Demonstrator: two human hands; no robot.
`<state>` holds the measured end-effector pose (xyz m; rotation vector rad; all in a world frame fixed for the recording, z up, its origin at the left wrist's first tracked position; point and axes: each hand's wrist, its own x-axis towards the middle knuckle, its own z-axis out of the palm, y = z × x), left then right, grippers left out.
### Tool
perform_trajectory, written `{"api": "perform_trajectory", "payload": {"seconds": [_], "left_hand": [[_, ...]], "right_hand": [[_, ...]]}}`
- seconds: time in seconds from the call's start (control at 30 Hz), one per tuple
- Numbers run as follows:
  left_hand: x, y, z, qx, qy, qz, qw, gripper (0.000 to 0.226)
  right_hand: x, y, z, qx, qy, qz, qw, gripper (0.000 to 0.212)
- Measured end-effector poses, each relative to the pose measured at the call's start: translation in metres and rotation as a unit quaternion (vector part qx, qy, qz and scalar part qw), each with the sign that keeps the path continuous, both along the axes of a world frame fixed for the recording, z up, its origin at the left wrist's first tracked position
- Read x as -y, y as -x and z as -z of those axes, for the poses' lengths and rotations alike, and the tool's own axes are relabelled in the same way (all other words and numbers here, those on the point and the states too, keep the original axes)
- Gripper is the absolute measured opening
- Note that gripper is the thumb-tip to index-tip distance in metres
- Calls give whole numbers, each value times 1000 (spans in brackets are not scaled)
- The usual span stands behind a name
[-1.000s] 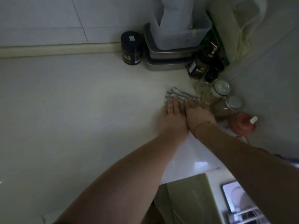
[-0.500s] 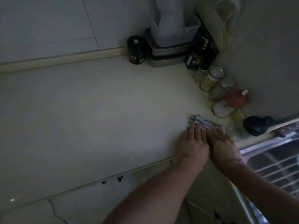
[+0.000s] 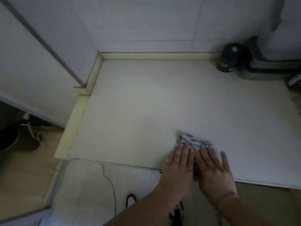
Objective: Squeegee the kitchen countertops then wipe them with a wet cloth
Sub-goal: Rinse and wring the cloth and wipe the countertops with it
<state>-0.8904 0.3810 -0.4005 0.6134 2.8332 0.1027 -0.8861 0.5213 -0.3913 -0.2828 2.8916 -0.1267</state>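
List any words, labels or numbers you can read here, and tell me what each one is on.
None can be read.
Dark jar by the back wall: a pale sticker on its lid and a label band on its side, both too blurred to read.
Dark bottle at the right edge: a pale label patch, too blurred and cut off.
Cloth, countertop and walls: no text visible.

A woven, nubbly cloth (image 3: 192,141) (grey and white) is seen on the counter (image 3: 146,103), whose pale surface looks smooth and matt; the jar (image 3: 228,60) looks glossy.
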Motion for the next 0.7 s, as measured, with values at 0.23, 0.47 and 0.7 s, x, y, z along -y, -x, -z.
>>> {"api": "perform_trajectory", "payload": {"seconds": [0.23, 0.47, 0.7], "left_hand": [[179, -11, -1, -1, 26, -129, 991, 87], [326, -16, -1, -12, 29, -152, 988, 74], [411, -32, -1, 2, -1, -136, 991, 64]], "right_hand": [[186, 26, 5, -2, 20, -117, 993, 69], [333, 28, 12, 2, 20, -155, 988, 69], [412, 16, 7, 17, 8, -188, 982, 63]]}}
